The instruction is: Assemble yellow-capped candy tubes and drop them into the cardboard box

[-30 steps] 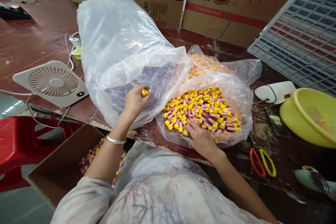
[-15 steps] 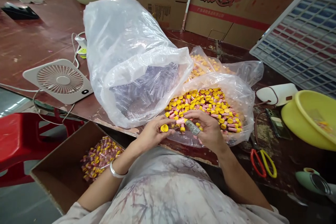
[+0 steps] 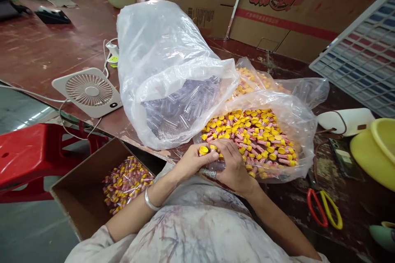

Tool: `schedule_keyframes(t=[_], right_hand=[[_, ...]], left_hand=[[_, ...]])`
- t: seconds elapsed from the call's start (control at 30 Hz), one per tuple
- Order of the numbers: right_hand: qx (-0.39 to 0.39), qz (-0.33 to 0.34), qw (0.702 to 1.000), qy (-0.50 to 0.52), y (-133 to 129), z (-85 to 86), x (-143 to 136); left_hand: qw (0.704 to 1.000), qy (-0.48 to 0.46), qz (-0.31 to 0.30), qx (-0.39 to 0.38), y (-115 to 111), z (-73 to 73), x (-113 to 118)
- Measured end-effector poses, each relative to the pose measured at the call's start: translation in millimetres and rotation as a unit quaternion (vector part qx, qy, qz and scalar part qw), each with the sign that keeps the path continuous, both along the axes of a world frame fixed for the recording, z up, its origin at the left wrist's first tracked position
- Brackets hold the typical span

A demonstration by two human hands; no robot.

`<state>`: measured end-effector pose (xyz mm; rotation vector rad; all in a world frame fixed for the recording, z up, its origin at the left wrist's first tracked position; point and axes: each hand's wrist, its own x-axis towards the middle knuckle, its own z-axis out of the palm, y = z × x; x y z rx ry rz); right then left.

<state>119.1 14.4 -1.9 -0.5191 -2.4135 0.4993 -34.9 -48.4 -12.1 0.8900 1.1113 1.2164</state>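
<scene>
My left hand [image 3: 196, 160] is closed around a small tube with a yellow cap [image 3: 203, 150], the cap standing up between thumb and fingers. Pressed against it, my right hand [image 3: 233, 166] has its fingers curled over; grey wrapping covers part of its thumb. Another yellow cap shows between the hands, but the fingers hide what the right hand grips. Just beyond lies an open clear bag [image 3: 304, 131] with several yellow-capped pink pieces [image 3: 247, 125]. Left of it, a large white bag [image 3: 163, 35] opens toward me, showing clear plastic tubes [image 3: 185, 104].
A cardboard box [image 3: 77, 197] below left holds yellow-capped tubes [image 3: 126, 183]. A fan [image 3: 89, 90] and red stool [image 3: 40, 152] are left. Scissors [image 3: 324, 209], a phone [image 3: 345, 158], a yellow basin [image 3: 376, 152] and a white wire rack [image 3: 358, 53] are right.
My hands have come together, the right one moving in against the left and curling over. The pink piece seen between them is now hidden. The whole view has shifted slightly.
</scene>
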Motion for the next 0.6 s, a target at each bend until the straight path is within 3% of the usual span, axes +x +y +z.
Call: schedule_keyframes(t=[0.07,0.13,0.17,0.23,0.3,0.33,0.4,0.47,0.5,0.53,0.6], right_hand=[[-0.026,0.020,0.999,-0.033,8,4.9,6],[-0.046,-0.002,0.997,-0.060,23,7.7,19],[-0.050,-0.039,0.996,-0.058,31,7.0,27],[-0.049,-0.132,0.989,-0.049,45,1.2,42],[-0.055,-0.177,0.978,-0.094,49,-8.4,51],[-0.060,-0.173,0.973,-0.140,47,-13.5,52],[-0.054,-0.150,0.958,-0.238,37,-23.0,47],[-0.029,-0.147,0.943,-0.297,25,-30.6,38],[-0.015,-0.150,0.939,-0.309,21,-33.8,34],[-0.003,-0.155,0.938,-0.309,18,-36.4,31],[0.004,-0.156,0.948,-0.278,19,-39.6,30]], left_hand=[[0.997,0.076,-0.026,0.002,2,4.3,-14],[0.971,0.240,-0.006,0.011,5,10.4,-40],[0.937,0.349,0.023,0.014,8,13.1,-56],[0.823,0.564,0.074,0.009,16,15.5,-91],[0.712,0.700,0.052,-0.019,27,12.1,-120],[0.674,0.737,0.021,-0.031,32,8.5,-130],[0.638,0.768,-0.036,-0.041,40,-0.3,-142],[0.640,0.767,-0.043,-0.032,42,-8.2,-146],[0.656,0.754,-0.027,-0.019,41,-10.7,-146],[0.686,0.728,0.000,-0.002,39,-12.1,-146],[0.782,0.618,0.074,0.033,31,-11.5,-144]])
